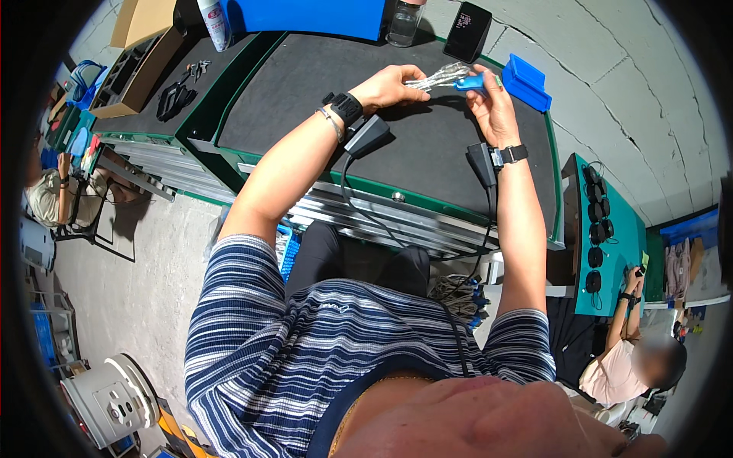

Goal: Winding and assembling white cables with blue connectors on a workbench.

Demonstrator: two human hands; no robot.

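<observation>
Over the far right part of the dark grey work mat (305, 99), my left hand (392, 86) is closed on one end of a bundle of thin whitish cable (444, 77). At the bundle's other end, a small blue piece (469, 82) is pinched in the fingers of my right hand (494, 107). Whether the blue piece is fixed to the cable is too small to tell. Each wrist wears a black strap device, with a black box on a cord (368, 137) beside the left one. Right of my right hand stands a blue bin (525, 80).
A phone (467, 32) leans at the back, near a clear bottle (405, 24). At the left are a spray can (214, 23), an open cardboard box (137, 69) and a black clamp-like item (175, 98). Another person sits at a teal table (622, 252) on the right.
</observation>
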